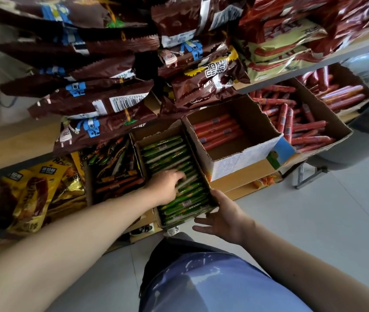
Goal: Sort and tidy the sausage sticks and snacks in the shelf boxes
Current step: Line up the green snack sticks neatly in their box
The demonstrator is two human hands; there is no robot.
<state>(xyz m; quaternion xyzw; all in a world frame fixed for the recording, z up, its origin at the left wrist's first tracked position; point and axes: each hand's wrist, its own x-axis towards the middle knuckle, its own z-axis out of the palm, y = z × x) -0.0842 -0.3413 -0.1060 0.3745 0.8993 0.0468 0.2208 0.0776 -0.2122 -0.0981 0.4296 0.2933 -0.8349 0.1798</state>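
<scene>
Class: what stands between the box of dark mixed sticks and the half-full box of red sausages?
The box of green sausage sticks, shown in the head view.

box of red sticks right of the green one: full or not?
Not full. The red sausage sticks lie low in the box; its bare inner walls rise well above them.

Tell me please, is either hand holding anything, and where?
Right hand braces the brown cardboard box at its near corner; left hand rests on green-wrapped sausage sticks, grip unclear.
</scene>
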